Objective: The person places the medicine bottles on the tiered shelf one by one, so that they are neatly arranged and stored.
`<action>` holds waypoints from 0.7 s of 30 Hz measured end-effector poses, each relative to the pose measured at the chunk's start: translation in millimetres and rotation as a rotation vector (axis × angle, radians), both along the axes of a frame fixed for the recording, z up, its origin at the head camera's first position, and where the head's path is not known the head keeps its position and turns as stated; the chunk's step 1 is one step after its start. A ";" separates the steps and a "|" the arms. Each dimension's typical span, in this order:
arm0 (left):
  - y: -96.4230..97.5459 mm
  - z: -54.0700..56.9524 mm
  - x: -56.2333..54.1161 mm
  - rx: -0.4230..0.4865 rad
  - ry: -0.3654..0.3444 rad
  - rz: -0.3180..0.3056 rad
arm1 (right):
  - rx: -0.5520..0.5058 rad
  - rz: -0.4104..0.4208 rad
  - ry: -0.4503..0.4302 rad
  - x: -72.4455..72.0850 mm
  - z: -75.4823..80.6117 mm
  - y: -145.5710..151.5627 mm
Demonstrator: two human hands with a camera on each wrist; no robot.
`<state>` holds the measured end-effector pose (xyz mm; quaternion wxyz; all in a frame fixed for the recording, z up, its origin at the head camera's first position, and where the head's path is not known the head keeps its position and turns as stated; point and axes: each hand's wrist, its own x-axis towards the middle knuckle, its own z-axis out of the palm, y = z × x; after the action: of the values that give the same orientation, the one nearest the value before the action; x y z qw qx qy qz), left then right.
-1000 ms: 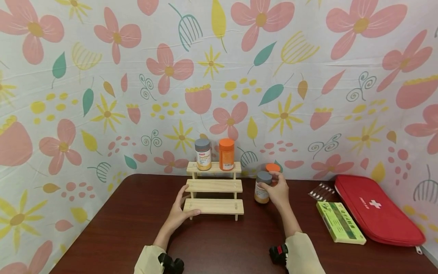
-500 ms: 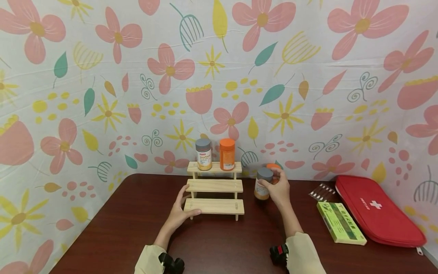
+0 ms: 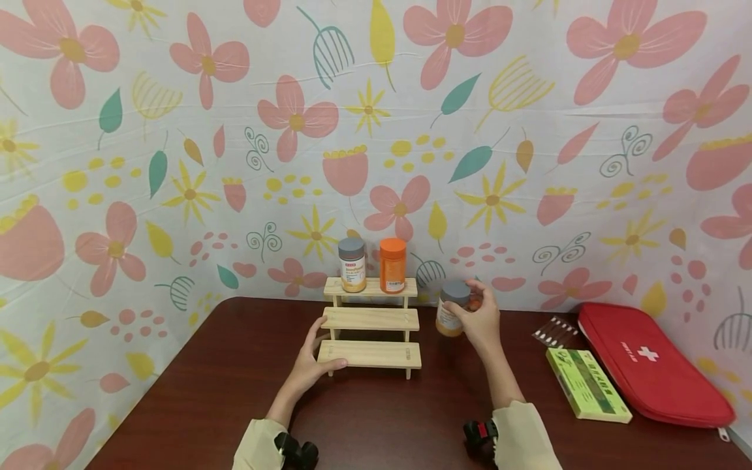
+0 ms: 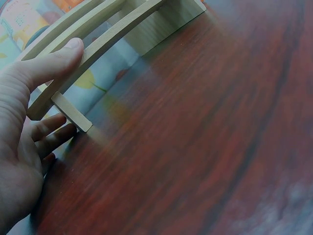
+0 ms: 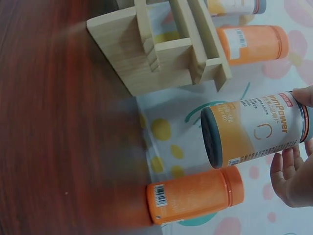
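Note:
In the head view, a three-step wooden display stand is on the table. My left hand grips its left end, thumb over the lowest step and other fingers at the side. On the top step are a grey-capped pill bottle and an orange pill bottle. Right of the stand, my right hand holds another grey-capped pill bottle near its cap, slightly tilted. The right wrist view shows its base off the table. Another orange pill bottle stands behind it, mostly hidden in the head view.
Toward the right lie a red first-aid pouch, a green box and a clear pack of white-tipped sticks. A flower-patterned cloth hangs behind the dark wooden table.
The right hand has raised the grey-capped pill bottle a little off the table, and it now covers most of the orange bottle's lid behind. The left hand remains on the stand.

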<state>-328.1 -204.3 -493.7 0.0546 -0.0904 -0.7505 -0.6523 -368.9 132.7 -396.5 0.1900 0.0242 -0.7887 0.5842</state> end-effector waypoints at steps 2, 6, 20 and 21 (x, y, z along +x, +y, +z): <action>0.3 0.0 0.0 -0.003 -0.004 0.005 | -0.009 0.006 0.017 1.2 2.0 -0.7; 0.9 0.5 0.2 -0.003 -0.006 0.015 | -0.013 0.013 0.043 3.4 6.6 -1.7; -0.1 -0.3 0.2 0.005 -0.009 -0.011 | -0.090 0.054 0.081 11.9 22.9 -29.0; 0.2 -0.5 0.0 0.007 -0.005 -0.015 | -0.102 0.065 0.088 11.9 23.3 -32.3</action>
<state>-328.1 -204.1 -494.1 0.0484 -0.0942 -0.7476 -0.6556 -357.0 100.4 -373.2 0.2064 0.0659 -0.7476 0.6278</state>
